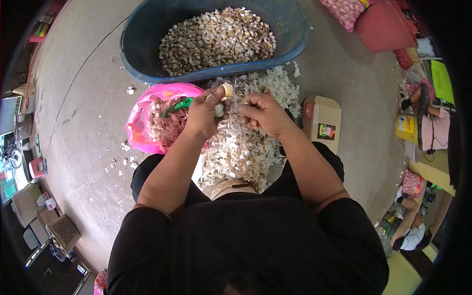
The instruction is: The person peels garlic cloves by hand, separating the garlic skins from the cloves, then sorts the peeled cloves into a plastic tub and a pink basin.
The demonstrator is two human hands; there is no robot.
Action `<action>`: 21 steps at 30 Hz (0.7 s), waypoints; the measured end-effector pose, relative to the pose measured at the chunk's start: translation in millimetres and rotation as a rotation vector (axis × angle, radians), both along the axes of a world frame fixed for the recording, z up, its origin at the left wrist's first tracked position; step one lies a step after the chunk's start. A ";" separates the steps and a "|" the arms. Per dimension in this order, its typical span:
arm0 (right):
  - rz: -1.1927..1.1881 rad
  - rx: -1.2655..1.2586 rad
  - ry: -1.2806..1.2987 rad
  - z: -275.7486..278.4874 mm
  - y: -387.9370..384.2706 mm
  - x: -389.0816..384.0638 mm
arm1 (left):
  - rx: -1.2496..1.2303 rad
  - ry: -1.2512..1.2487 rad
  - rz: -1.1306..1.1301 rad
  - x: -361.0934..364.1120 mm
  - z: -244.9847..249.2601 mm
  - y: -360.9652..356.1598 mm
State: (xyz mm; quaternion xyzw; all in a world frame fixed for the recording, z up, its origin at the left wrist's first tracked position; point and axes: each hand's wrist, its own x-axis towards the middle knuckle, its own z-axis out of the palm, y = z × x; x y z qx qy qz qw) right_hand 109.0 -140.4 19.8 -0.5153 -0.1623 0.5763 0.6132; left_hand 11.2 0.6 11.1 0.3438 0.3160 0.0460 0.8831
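Garlic cloves (227,90) are held in my left hand (207,109), whose fingers are closed round them; a green-handled tool (181,105) also shows beside that hand. Close by on the right, my right hand (260,114) has its fingers pressed together in a pinch, and what they hold is too small to make out. Under both hands lies a thick heap of pale garlic skins (236,152). A pink bag (137,123) of reddish garlic skins stands open at the left, next to my left wrist.
Ahead is a large blue tub (206,76) with many garlic cloves (216,42). A cardboard box (325,118) stands at the right. Farther right are a red container (386,27), a yellow bucket (407,127) and other people. Crates (65,230) stand at the far left.
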 end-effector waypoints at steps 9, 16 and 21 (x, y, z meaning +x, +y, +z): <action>-0.153 -0.153 -0.964 -2.3 10.1 -11.5 | 0.531 0.033 -0.488 -2.2 13.5 3.1; -0.356 -0.105 -0.552 -0.4 12.5 -10.8 | 0.328 -0.089 -0.385 -4.0 7.4 -6.6; -0.277 -0.334 -0.812 -5.0 5.6 4.9 | 0.421 -0.138 -0.368 -1.9 9.3 -7.6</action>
